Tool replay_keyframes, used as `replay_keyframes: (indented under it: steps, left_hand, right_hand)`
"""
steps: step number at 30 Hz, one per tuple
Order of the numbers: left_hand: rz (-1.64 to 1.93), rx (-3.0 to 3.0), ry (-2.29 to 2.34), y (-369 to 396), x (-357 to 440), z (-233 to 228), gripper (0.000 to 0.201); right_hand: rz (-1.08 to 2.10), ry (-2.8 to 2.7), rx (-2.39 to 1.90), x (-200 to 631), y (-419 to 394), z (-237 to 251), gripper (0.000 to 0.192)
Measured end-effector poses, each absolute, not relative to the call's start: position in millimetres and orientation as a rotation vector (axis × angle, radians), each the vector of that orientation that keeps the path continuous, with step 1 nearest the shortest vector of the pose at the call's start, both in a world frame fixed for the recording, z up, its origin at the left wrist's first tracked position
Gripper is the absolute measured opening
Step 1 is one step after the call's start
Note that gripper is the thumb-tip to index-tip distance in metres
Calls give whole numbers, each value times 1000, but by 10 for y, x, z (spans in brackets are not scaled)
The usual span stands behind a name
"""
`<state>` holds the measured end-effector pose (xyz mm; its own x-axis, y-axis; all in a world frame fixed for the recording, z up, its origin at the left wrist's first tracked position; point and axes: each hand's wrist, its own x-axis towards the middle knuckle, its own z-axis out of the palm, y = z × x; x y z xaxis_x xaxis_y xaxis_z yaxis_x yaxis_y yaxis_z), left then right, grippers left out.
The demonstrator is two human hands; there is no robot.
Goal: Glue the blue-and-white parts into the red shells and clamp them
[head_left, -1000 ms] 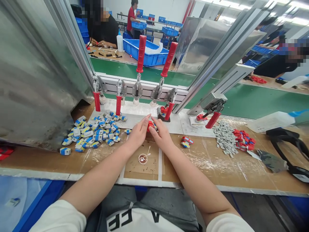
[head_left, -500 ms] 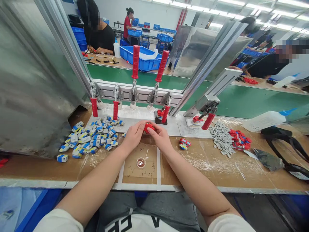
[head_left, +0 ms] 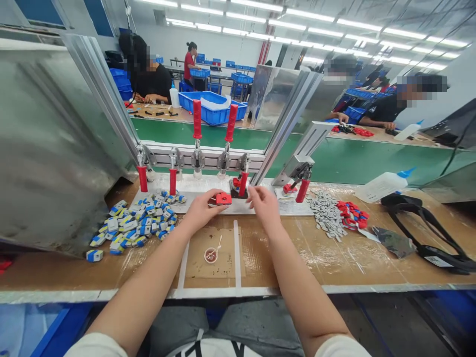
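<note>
1. While my left hand (head_left: 201, 210) pinches the red part (head_left: 223, 199) on the white plate (head_left: 208, 188), my right hand (head_left: 265, 203) hovers beside it, fingers loosely spread.
2. Blue-and-white pieces (head_left: 137, 223) lie piled to the left.

- long strip lights (head_left: 260, 6) all over the ceiling
- green conveyor belt (head_left: 357, 158) past the brown table (head_left: 334, 263)
- shiny metal panels (head_left: 44, 139) on the left, blue crates (head_left: 210, 106) further back

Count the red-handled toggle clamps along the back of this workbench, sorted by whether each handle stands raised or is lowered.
Raised handles: 2
Lowered handles: 4
Total: 6
</note>
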<state>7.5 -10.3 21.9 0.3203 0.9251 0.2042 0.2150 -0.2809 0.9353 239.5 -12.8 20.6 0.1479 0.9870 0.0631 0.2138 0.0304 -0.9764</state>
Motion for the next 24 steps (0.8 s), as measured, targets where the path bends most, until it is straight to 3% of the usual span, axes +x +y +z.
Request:
replay_keyframes:
  steps: [2,6,11,15,18,22,24]
  left_hand:
    - [1043,1690,1074,-44,125,213,42]
    - [1018,1499,1069,72,216,168,51]
    - [983,1179,1008,134,293,117,69]
    - [960,1182,995,193,324,39,71]
    - [982,1344,1019,258,324,-44,65]
    - [1062,1542,1113,348,324,-117,47]
    - [1096,1592,1166,390,351,-132,42]
  right_hand:
    - [831,-1238,-1406,2503,-17,260,54]
    - [1086,-1189,-1180,2470,24,447,62]
    - [1019,-1161,-826,2388,141,1164,63]
    - [1009,-1198,-743,2455,599,1622,65]
    - [930,-1204,-771,2550,743,1431,63]
    - [594,-1035,-1103,2596,618,649,46]
    - [626,-1085,-1327,2548,593,307,49]
